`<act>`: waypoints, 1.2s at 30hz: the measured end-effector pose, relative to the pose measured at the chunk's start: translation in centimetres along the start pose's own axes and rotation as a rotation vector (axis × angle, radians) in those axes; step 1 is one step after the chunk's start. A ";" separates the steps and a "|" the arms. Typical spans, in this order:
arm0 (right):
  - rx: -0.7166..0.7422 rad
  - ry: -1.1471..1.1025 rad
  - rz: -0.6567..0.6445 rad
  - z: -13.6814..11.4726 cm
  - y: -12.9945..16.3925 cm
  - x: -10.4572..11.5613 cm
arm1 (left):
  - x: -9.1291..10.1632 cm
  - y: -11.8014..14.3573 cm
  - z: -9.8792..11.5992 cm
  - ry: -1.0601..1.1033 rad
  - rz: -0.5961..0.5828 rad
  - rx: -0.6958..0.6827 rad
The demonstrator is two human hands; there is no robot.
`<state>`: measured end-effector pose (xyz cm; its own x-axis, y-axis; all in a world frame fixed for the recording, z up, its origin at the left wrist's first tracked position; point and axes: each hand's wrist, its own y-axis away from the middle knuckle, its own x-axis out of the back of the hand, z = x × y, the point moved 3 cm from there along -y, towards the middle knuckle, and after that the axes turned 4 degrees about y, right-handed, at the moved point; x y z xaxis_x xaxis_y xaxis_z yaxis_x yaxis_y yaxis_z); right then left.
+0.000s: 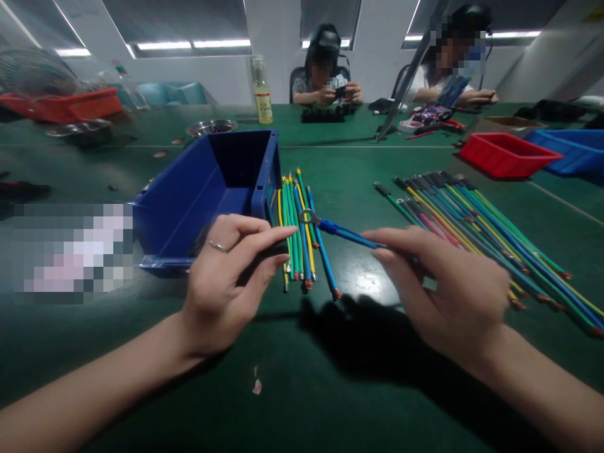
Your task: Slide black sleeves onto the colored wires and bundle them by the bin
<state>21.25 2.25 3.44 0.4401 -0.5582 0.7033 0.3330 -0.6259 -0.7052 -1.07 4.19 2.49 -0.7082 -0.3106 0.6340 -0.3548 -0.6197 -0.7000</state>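
My right hand (pixel 443 283) pinches a blue cable (pixel 346 234) between thumb and forefinger. A metal ring terminal (pixel 308 216) on that cable's end points left, toward my other hand. My left hand (pixel 231 277), with a ring on one finger, is closed with thumb and forefinger around a short black piece (pixel 274 250), perhaps a sleeve, mostly hidden by the fingers. Beneath and between the hands lies a bunch of green, yellow and blue cables (pixel 297 239) with bare copper ends. On the right is a row of more cables (pixel 472 220), many with black sleeves at their far ends.
A deep blue bin (pixel 179 182) stands beyond my left hand. Farther back are metal bowls (pixel 212 128), a bottle of yellowish liquid (pixel 262 94), a red tray (pixel 507 154) and a blue tray (pixel 573 154). Two people sit across the green table (pixel 189 390).
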 end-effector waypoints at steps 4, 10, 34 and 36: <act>0.137 0.081 0.067 0.2 0.2 0.4 | 0.3 0.2 0.1 0.040 0.060 -0.022; 0.183 0.087 0.086 0.8 0.3 0.0 | 0.6 0.3 0.3 0.027 0.078 -0.033; 0.275 -0.025 0.014 -0.1 -0.1 -0.3 | 0.3 0.2 1.0 0.140 -0.046 -0.151; 0.291 -0.024 0.003 -0.4 -0.1 -0.4 | 0.2 0.2 1.3 0.138 -0.094 -0.181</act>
<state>20.75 2.30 3.28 0.4604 -0.5446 0.7011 0.5554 -0.4394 -0.7060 -0.50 3.05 2.88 -0.7391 -0.1491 0.6569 -0.5176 -0.4984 -0.6955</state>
